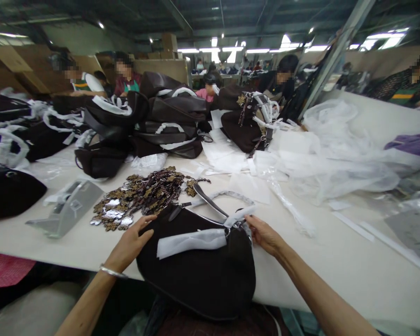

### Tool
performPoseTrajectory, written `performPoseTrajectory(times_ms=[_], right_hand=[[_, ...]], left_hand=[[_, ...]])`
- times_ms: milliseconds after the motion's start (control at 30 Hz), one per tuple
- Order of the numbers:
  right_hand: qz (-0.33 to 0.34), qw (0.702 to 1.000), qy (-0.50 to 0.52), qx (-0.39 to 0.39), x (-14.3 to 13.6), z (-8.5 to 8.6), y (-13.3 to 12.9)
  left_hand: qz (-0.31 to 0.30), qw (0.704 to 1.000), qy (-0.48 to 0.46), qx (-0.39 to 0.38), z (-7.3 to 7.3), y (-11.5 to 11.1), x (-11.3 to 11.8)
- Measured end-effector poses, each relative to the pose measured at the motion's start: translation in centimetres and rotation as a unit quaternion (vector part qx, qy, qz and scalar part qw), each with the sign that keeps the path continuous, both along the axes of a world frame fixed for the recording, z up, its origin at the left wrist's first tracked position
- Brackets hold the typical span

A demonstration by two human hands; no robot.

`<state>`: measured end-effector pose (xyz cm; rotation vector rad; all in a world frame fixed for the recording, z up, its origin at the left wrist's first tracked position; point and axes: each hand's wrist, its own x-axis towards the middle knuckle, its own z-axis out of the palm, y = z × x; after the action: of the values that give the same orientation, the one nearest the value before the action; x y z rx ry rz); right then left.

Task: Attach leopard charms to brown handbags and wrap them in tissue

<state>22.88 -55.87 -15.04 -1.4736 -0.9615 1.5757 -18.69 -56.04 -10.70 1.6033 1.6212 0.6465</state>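
Left hand (pixel 135 240), fingers loosely spread, touching dark rounded fabric handbag (pixel 199 275) overhanging white tabletop's (pixel 301 280) near edge; right hand (pixel 264 235) pinching its paper-wrapped handle (pixel 241 214).

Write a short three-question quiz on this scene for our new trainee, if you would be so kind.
1. True or false: the left hand and the right hand are both at the black bag.
2. Multiple choice: which wrist has a bangle on it?
A) the left
B) the right
C) both
3. Fill in the blank: as the wearer sees it, the clear stand is to the ____ of the heap of charms.

Key: 1 true; 2 A; 3 left.
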Motion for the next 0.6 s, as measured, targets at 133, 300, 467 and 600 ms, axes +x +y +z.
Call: performPoseTrajectory(times_ms=[133, 300, 467, 600], right_hand=[[-0.134, 0.987, 0.067, 0.065, 0.3, 0.2, 0.9], [-0.219, 0.963, 0.017, 0.158, 2.2, 2.0, -0.7], [-0.193, 0.938, -0.068, 0.279, 2.3, 5.8, -3.7], [-0.124, 0.928, -0.152, 0.315, 0.3, 7.2, -5.4]], left_hand=[[0.006, 1.000, 0.005, 0.014, 0.7, -0.3, 0.5], [0.014, 0.999, 0.005, 0.037, 1.7, 0.5, 1.5], [-0.031, 0.996, -0.009, 0.089, 2.1, 6.5, 3.7], [-0.025, 0.972, 0.088, 0.215, 4.5, 12.0, 8.1]])
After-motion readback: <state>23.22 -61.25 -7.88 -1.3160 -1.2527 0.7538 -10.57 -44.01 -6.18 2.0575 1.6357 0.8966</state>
